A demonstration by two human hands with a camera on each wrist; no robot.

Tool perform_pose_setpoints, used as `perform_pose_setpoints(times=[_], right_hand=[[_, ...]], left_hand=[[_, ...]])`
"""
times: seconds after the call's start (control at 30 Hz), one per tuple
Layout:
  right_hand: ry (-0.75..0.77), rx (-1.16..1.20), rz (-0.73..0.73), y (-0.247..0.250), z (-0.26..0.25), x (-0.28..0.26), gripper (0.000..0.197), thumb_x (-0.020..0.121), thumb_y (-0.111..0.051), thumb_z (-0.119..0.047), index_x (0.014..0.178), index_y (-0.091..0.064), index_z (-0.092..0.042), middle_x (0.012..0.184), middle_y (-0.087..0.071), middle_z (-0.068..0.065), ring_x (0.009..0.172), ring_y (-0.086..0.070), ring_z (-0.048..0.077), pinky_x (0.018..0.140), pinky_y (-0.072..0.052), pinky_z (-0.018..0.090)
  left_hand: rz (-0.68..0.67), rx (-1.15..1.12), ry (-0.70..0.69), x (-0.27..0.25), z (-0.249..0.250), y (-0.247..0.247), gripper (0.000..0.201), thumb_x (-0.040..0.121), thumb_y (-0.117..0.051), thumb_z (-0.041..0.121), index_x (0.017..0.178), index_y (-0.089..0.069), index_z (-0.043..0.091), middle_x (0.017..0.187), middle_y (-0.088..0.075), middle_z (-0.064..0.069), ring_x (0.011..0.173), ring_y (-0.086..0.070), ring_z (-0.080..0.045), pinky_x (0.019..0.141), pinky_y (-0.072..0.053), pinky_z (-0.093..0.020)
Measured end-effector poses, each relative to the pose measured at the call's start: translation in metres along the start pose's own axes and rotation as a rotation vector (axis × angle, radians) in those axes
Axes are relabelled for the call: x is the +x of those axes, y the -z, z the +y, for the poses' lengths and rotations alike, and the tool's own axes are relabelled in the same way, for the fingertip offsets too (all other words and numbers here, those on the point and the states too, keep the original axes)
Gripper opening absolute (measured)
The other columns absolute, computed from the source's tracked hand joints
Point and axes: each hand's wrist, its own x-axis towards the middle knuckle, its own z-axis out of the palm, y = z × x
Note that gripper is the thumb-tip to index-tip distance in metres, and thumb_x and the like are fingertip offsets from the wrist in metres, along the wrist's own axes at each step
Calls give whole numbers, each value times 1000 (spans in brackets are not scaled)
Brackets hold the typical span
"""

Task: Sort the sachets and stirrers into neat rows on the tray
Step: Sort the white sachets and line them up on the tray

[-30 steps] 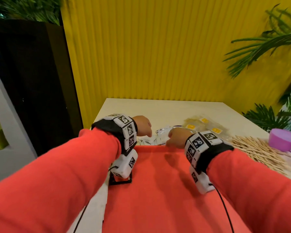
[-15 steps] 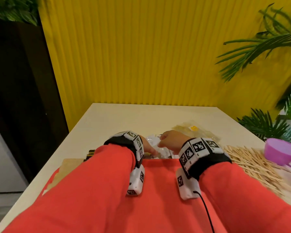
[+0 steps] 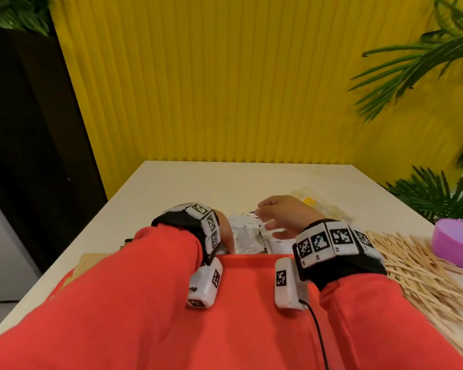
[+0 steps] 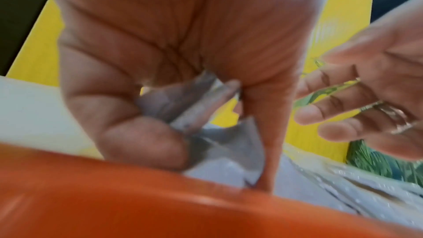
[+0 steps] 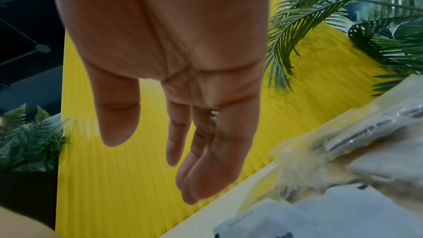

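White sachets [image 4: 196, 108] are clutched in the left hand [image 4: 174, 57]; the right hand [image 5: 174, 61] is held slack beside it, stirrers [image 3: 422, 273] and a purple cup [image 3: 455, 244] to its right.

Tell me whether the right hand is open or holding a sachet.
Open and empty: the right hand shows straight, relaxed fingers holding nothing, hovering above the white sachets.

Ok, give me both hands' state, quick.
Left hand: closed, grip on white sachets.
Right hand: open, fingers straight, holding nothing.
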Motion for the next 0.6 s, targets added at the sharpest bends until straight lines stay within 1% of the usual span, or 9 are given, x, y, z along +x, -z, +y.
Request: perform_pose_setpoints(times=[0.07,0.1,0.17,0.23,0.27,0.33,0.4,0.5,0.6], right_hand=[[1,75,-13,3,0,-1,8,89,-60,-20,96,-57,-18,94,-57,3,78,-55,16,65,-45,28],[3,107,-21,5,-1,-1,7,89,-60,-20,95,-58,-18,92,-57,3,76,-56,16,64,-45,28],[10,151,-28,7,-3,-1,6,89,-60,-20,95,-57,-17,92,-57,3,77,-56,17,64,-45,28],[16,128,-24,5,-5,0,11,88,-62,-21,98,-58,-18,98,-56,3,85,-55,18,69,-46,30],[21,69,-20,3,-6,1,18,87,-63,-23,103,-57,-18,102,-55,4,91,-54,19,73,-47,31],[30,-103,-30,-5,-7,3,36,85,-66,-26,119,-54,-19,110,-55,4,99,-52,19,77,-49,31],[35,-192,-77,-11,-8,5,47,83,-68,-27,126,-51,-19,111,-54,3,97,-53,17,72,-49,28],[34,-76,-186,-13,-10,8,49,82,-70,-24,127,-50,-17,101,-57,5,83,-53,15,67,-48,25],[63,103,-253,-7,-11,5,30,86,-65,-21,114,-54,-16,81,-59,0,72,-56,14,63,-48,24]], left_hand=[[-14,-131,-32,5,-4,0,26,80,-72,20,100,-70,3,68,-57,-1,70,-53,-17,65,-43,-23],[-8,-162,-39,9,-7,0,24,80,-71,16,100,-69,3,72,-58,-3,70,-54,-18,66,-45,-24],[57,-187,-53,9,-11,0,8,85,-64,12,89,-61,7,80,-58,-4,73,-56,-17,71,-49,-26],[134,-274,-79,11,-14,2,15,92,-53,10,79,-48,15,73,-53,-1,74,-58,-17,73,-53,-27],[148,-332,-86,11,-16,5,18,94,-49,8,78,-44,16,71,-51,-1,73,-59,-19,71,-54,-28],[127,-437,-138,7,-18,10,25,89,-51,-3,71,-44,13,65,-48,-5,62,-54,-20,55,-50,-25],[109,-590,-199,2,-20,16,29,83,-52,-13,68,-43,11,65,-45,-7,55,-46,-17,46,-44,-20],[155,-787,-311,-3,-21,25,30,80,-55,-15,72,-45,13,72,-48,-6,58,-48,-16,51,-47,-23],[294,-1002,-455,-7,-18,29,31,77,-58,-15,72,-47,14,75,-51,-7,61,-49,-18,53,-46,-23]])
